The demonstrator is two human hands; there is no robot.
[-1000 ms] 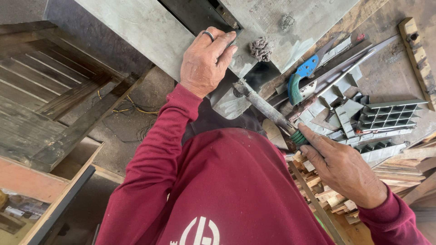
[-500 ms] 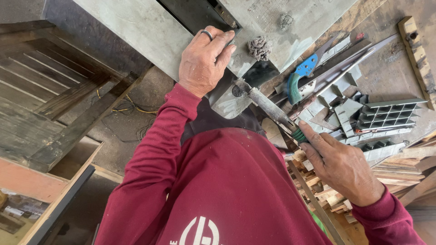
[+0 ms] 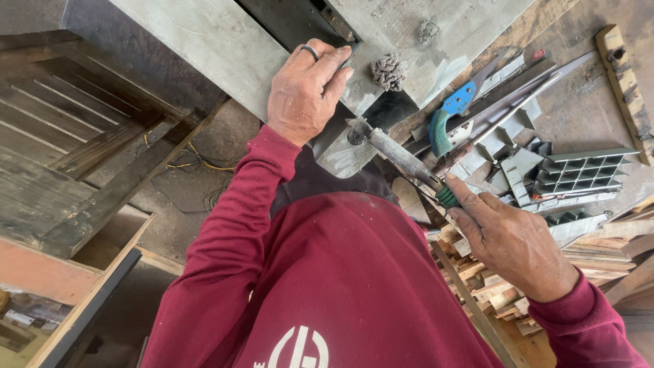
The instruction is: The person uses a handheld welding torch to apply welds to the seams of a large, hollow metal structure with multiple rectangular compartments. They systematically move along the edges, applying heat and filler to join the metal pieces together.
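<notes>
Head view, only one angle. Left hand [image 3: 308, 88] lies palm-down on the grey metal panel [image 3: 204, 48], fingers together and curled over its edge next to a dark opening [image 3: 286, 20]; ring on one finger. It grips nothing, just presses on the panel.

Right hand [image 3: 507, 238] is closed around the green handle of a long tool [image 3: 402, 157], index finger laid along the handle. The dirty metal shaft runs up-left from the hand, and its tip touches the lower edge of the panel, just below and right of the left hand. Looks like a chisel or big screwdriver; can't tell which, tip is too grimy.

Surroundings: a lump of steel wool or similar grey fluff [image 3: 388, 71] sits on the panel just right of the left fingers. Right of the tool is a cluttered worktop [image 3: 586, 109] with a saw with a blue-and-green handle [image 3: 449, 116], grey plastic grid pieces [image 3: 579, 170] and metal strips. Wood offcuts [image 3: 490, 293] are piled under the right hand. Left side has weathered wooden slats [image 3: 61, 136] and a concrete floor [image 3: 204, 170] with a yellow wire on it. Red long sleeves on both arms.
</notes>
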